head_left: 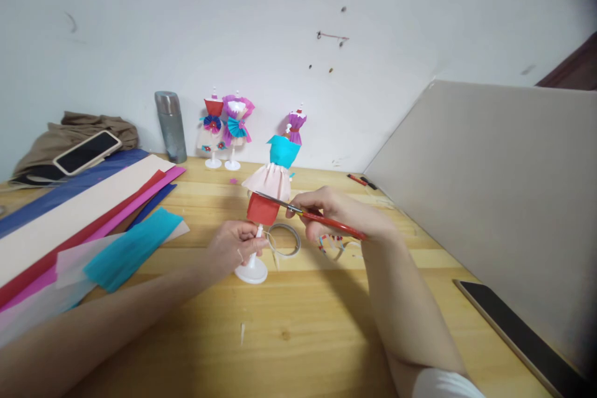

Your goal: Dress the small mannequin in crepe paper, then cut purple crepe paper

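A small dress form stands tilted near the middle of the table, with a turquoise top (283, 152), a pale pink ruffled layer (270, 181) and a red skirt (262, 209). My left hand (241, 242) is closed round its white stem, just above the round white base (252, 270). My right hand (321, 211) grips red-handled scissors (326, 221). Their blades point left and lie across the lower edge of the pink layer, over the top of the red skirt. Whether the blades touch the paper cannot be made out.
Behind stand three more dressed forms (213, 130) and a grey bottle (171, 127). Coloured crepe paper (135, 249) and a phone (87, 152) lie left. A tape roll (284, 240) and beads (330, 241) are near my hands. A dark device (517, 333) lies right, beside a pale panel (494, 180).
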Tool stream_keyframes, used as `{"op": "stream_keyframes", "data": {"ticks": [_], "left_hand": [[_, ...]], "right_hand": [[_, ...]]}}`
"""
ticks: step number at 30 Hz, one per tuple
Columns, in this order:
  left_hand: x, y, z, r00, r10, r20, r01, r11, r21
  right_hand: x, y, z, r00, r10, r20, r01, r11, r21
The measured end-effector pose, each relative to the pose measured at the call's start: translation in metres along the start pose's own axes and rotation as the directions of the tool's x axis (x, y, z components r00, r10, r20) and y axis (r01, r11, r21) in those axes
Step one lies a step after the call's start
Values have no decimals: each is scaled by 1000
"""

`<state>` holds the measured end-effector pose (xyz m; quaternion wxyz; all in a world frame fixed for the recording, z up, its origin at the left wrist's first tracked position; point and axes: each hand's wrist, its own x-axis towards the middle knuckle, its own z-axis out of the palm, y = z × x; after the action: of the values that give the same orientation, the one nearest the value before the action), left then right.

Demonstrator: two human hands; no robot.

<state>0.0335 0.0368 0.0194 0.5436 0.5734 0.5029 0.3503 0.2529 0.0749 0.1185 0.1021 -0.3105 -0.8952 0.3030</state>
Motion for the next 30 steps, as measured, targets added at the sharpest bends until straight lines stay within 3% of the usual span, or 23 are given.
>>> {"op": "stream_keyframes", "data": {"ticks": [12,19,30], "left_hand": [[-1,-1,-1,1000,5,15,-5,1000,3],[4,-9,-2,999,42,12,-42,999,15],[4,-14,-3,997,70,23,-71,997,40]], "right_hand": [[1,1,-1,999,40,7,-40,999,23],[0,-4,0,993,13,121,-20,998,55],[-8,3,-8,997,-10,71,14,998,-56]]}}
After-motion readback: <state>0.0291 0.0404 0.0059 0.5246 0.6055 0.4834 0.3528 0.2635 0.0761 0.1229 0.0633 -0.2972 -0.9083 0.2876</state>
